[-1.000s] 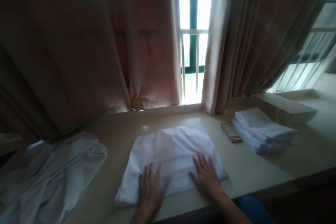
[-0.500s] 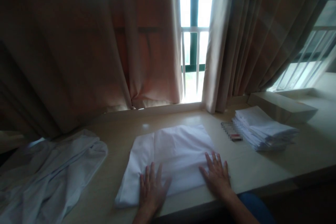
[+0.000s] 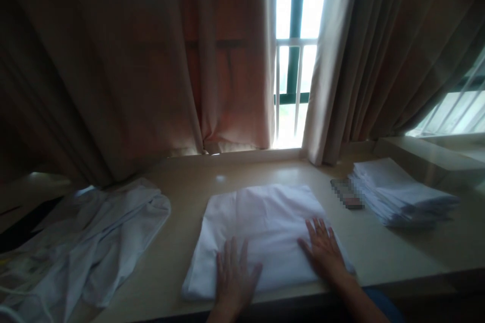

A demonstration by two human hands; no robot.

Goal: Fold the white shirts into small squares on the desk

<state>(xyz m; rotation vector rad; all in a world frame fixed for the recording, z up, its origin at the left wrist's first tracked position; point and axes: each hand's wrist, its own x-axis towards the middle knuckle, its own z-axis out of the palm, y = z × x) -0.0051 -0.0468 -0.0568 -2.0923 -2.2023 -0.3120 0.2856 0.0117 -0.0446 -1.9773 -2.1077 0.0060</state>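
A folded white cloth (image 3: pixel 269 217) lies flat on the pale table, close to its front edge. My left hand (image 3: pixel 235 272) rests on the cloth's near left part, palm down with the fingers spread. On its right side lies my right hand (image 3: pixel 324 247), also flat with fingers apart. Neither hand grips anything. Faint creases run across the cloth between and beyond the hands.
A stack of folded white cloths (image 3: pixel 401 192) stands at the right, beside a small blurred-out item (image 3: pixel 346 193). Crumpled white cloth (image 3: pixel 113 242) covers the table's left side. Curtains (image 3: pixel 235 86) hang behind, and a pale box-like ledge (image 3: pixel 428 156) sits at the back right.
The view has turned slightly left, so everything appears shifted to the right. Both hands stay flat on the folded cloth, in nearly the same places on it.
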